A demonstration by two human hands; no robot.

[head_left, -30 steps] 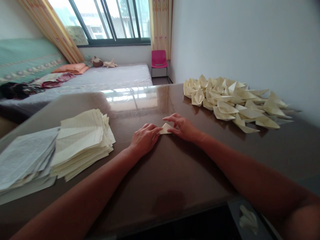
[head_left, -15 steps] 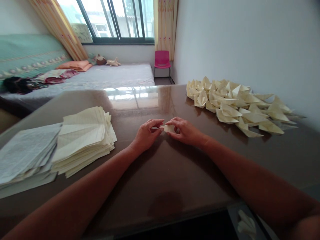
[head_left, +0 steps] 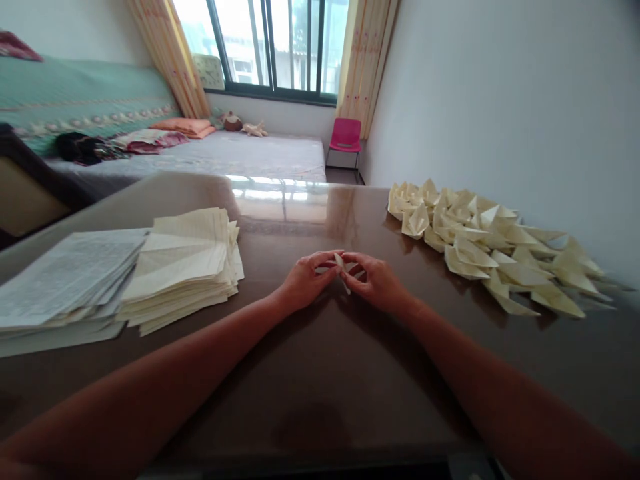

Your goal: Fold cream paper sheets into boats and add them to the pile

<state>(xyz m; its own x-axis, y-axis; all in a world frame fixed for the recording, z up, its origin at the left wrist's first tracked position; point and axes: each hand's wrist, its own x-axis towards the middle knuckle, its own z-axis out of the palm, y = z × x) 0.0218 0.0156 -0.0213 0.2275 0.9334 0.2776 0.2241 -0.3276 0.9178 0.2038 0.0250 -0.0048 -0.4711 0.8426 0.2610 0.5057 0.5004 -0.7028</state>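
My left hand [head_left: 305,282] and my right hand [head_left: 376,282] meet at the middle of the dark glossy table [head_left: 320,393]. Both pinch a small folded cream paper piece [head_left: 343,268] held between their fingertips, just above the tabletop. The fingers of each hand are curled round the paper, which is mostly hidden by them. A stack of cream folded sheets [head_left: 187,263] lies to the left of my left hand. A heap of several finished folded paper shapes [head_left: 493,245] lies to the right of my right hand.
A pile of grey printed sheets [head_left: 65,280] sits at the far left, partly under the cream stack. Beyond the table are a bed [head_left: 210,152], a pink chair [head_left: 346,135] and a window [head_left: 280,47]. A white wall [head_left: 500,100] runs along the right.
The small paper lay flat under my fingers; both hands have lifted it and pinched it upright between the fingertips. My head has turned, shifting the view.
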